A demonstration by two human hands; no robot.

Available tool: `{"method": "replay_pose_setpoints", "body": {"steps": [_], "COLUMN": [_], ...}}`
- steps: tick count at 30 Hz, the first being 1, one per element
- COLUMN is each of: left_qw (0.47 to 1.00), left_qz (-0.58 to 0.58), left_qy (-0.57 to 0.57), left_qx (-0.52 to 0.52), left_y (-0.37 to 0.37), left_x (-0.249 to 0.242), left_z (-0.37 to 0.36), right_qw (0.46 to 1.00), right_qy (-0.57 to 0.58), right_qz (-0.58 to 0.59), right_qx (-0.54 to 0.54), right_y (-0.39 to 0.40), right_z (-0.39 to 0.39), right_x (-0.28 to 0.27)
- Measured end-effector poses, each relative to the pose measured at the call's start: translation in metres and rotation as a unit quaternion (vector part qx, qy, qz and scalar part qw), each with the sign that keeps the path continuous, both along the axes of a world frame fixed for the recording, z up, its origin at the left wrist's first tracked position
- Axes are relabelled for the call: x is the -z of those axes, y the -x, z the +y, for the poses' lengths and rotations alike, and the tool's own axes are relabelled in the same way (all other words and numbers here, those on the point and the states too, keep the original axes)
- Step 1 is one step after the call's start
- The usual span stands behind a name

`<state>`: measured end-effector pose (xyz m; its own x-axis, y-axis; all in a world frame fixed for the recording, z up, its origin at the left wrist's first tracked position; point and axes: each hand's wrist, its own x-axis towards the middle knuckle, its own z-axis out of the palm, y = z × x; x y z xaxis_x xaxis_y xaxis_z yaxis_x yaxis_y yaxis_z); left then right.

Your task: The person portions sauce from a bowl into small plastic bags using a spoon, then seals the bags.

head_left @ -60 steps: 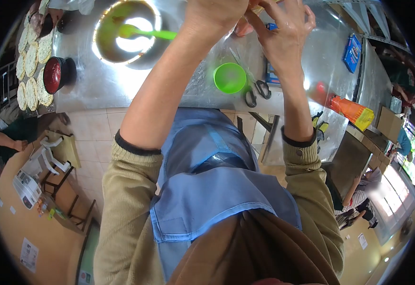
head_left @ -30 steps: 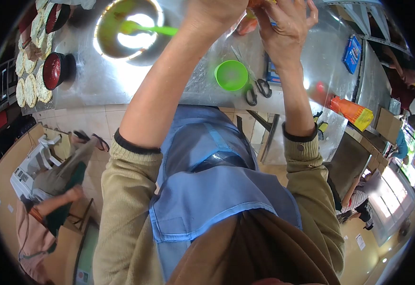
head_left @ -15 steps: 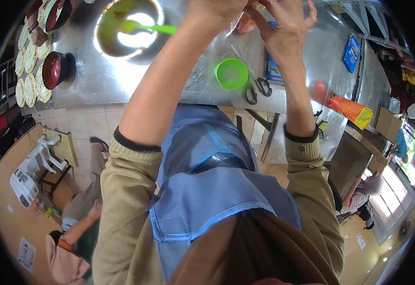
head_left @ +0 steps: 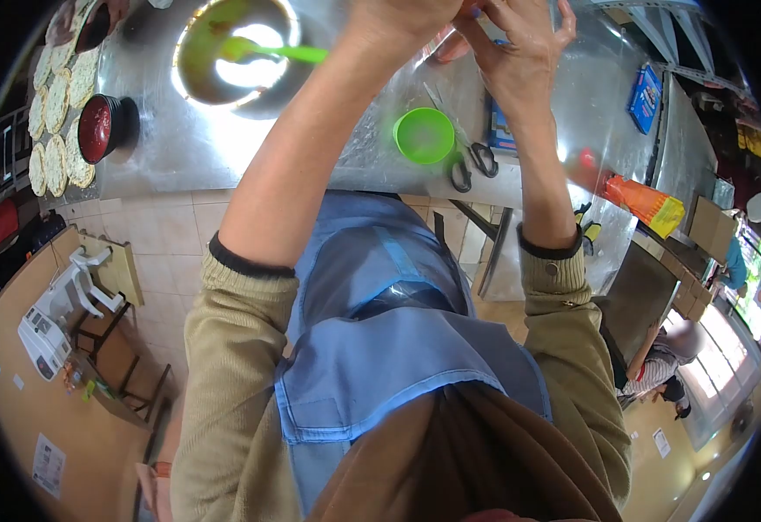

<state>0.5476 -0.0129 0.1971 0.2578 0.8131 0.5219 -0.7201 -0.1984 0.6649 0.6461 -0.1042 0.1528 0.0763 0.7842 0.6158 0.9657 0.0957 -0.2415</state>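
Note:
At the top edge, my left hand looks closed, its fingers mostly cut off by the frame. My right hand meets it there, thumb and forefinger pinched near the left fingers and the other fingers apart. What they pinch cannot be made out. A reddish, shiny piece shows on the table below and between the hands. Nearer to me stand a green bowl and black-handled scissors. A blue packet lies partly behind my right wrist.
Left of my arms is a large metal bowl with a green spatula. Further left are a dark bowl of red filling and several flat rounds. At the right lie a blue box and an orange-yellow bag.
My hands have shifted only slightly, still together at the top edge. At the lower left, a person has moved mostly out of view. Another person's hand at the upper left has moved up.

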Motion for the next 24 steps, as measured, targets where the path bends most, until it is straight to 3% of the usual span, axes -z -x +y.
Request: {"method": "replay_pose_setpoints", "body": {"steps": [24], "left_qw": [0.999], "left_qz": [0.011], "left_qy": [-0.039], "left_qx": [-0.024], "left_y": [-0.006], "left_x": [0.001], "left_z": [-0.003], "right_qw": [1.000], "right_qy": [-0.027], "right_qz": [0.003], "right_qx": [-0.006], "right_y": [-0.008], "right_z": [0.001], "right_x": [0.014]}}
